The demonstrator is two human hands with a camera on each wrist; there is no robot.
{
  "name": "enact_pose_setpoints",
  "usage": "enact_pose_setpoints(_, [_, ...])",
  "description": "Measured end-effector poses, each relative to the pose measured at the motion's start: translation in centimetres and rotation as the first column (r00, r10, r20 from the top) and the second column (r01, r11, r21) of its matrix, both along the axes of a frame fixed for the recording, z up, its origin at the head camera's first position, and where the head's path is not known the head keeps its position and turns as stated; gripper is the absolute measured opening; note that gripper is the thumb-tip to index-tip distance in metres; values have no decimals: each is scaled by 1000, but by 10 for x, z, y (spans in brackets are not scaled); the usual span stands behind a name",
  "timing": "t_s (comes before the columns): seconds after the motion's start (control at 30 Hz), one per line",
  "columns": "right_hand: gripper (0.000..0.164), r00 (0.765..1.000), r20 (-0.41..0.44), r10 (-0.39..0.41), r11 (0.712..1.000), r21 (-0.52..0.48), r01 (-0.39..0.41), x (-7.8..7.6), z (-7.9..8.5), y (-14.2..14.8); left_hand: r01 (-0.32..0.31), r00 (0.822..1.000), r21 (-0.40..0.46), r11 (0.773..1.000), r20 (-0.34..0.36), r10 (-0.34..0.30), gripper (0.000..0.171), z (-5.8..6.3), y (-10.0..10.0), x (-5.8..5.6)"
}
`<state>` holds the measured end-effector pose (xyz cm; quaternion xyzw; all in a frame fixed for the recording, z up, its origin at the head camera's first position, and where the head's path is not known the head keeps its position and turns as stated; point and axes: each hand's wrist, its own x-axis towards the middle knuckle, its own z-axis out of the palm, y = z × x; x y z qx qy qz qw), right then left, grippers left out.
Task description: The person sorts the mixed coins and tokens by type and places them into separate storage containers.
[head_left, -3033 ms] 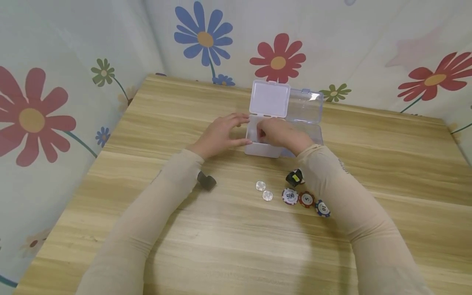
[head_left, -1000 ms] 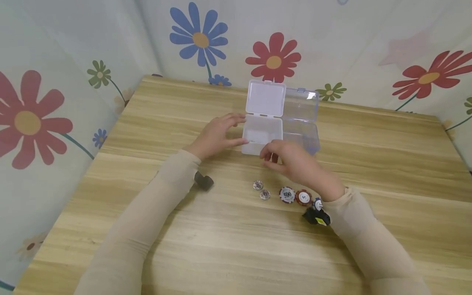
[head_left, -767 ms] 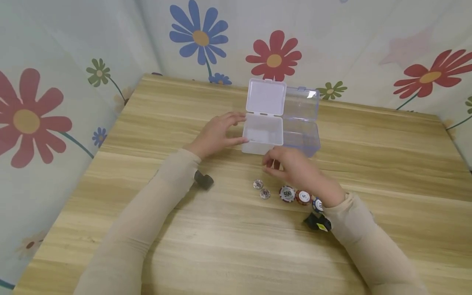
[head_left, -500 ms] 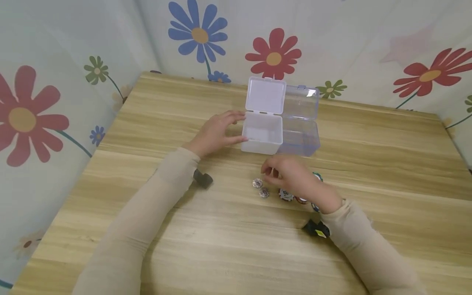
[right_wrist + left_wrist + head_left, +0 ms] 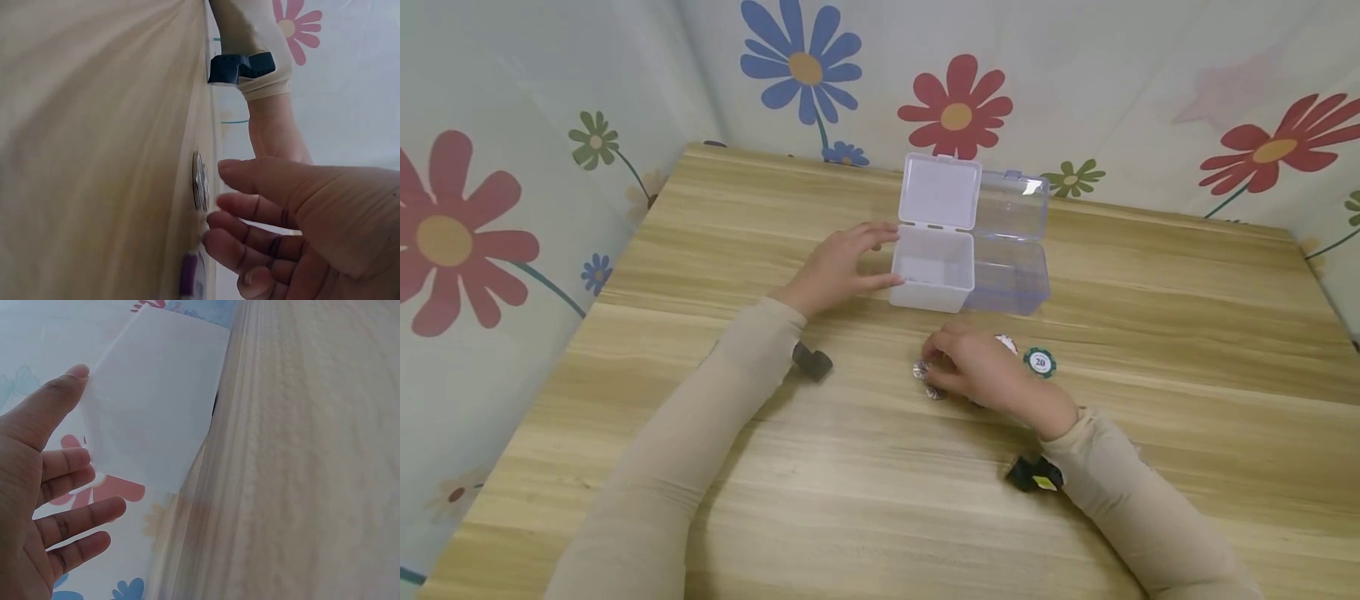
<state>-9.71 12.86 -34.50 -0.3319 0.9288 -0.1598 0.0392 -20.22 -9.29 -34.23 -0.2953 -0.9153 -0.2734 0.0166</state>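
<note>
My left hand [image 5: 842, 271] rests its fingertips and thumb at the left side of a small white box [image 5: 932, 296], whose lid stands raised. In the left wrist view, the thumb touches the box's wall and the fingers extend loosely. My right hand [image 5: 977, 371] is low over the table with fingers loosely bent and nothing between them. Two silver coins lie by its fingertips: one coin [image 5: 920, 369] and, partly covered, a second coin [image 5: 934, 393]. In the right wrist view the coins [image 5: 199, 181] lie just beyond the thumb and fingertips.
A clear bluish box [image 5: 1011, 279] with raised lid stands right of the white one. A green 20 poker chip [image 5: 1040, 362] and a partly hidden chip [image 5: 1006, 343] lie behind my right hand, which covers other chips. A patterned wall backs the wooden table [image 5: 850, 500].
My right hand has come out of the white box and moved toward me, down to the coins. The green chip has come into sight. My left hand stays at the box.
</note>
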Motion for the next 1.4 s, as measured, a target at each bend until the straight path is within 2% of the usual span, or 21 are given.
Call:
enact_pose_setpoints(0.17, [22,1000,0,-5,1000,10,5,1,-5,-2,-2,1000,-7,1000,5,2,66,1,0,1])
enact_pose_setpoints(0.37, [18,1000,6,-13,1000,12,13,1,-8,-4,-8,1000,-14,1000,7,8,66,1,0,0])
enact_pose_setpoints(0.87, [20,998,46,-42,999,24,41,1,-6,-5,-4,1000,-8,1000,1,4,67,2,1,0])
enact_pose_setpoints(1.4, [18,997,48,-53,999,8,53,1,-6,-3,3,1000,8,1000,-10,-2,65,-1,0,0])
